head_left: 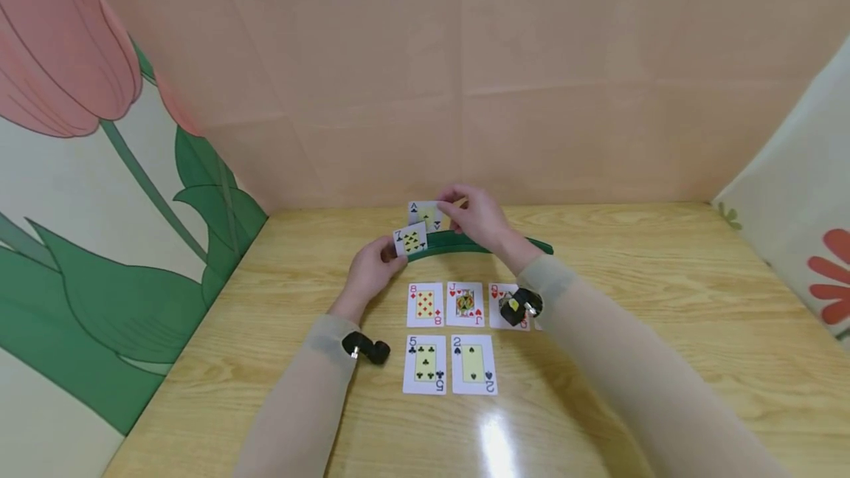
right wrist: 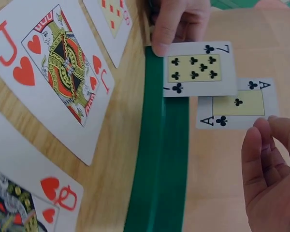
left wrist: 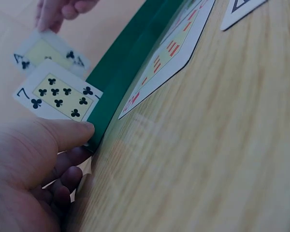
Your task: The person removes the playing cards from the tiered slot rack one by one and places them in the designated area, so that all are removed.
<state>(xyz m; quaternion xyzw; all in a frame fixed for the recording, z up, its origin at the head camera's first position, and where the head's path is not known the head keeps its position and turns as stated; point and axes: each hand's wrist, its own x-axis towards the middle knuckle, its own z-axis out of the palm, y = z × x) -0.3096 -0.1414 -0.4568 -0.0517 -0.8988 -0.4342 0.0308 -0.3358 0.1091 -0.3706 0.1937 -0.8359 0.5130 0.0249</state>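
A curved green card holder (head_left: 458, 243) stands near the back of the table. The seven of clubs (right wrist: 198, 70) is upright in its left end. My left hand (head_left: 372, 268) grips that end, thumb (left wrist: 72, 134) in front at the card's lower edge and fingers behind. Between thumb and fingertips, my right hand (head_left: 479, 217) pinches the ace of clubs (right wrist: 239, 102) by its edge. The ace is held behind the seven and higher, partly covered by it in the head view.
Face up before the holder lie the eight of diamonds (head_left: 425, 305), jack of hearts (head_left: 465, 305) and queen of hearts (right wrist: 63, 193), the last partly behind my right wrist. Nearer are the five of clubs (head_left: 425, 365) and two of spades (head_left: 474, 365). A cloth wall (head_left: 372, 131) rises behind.
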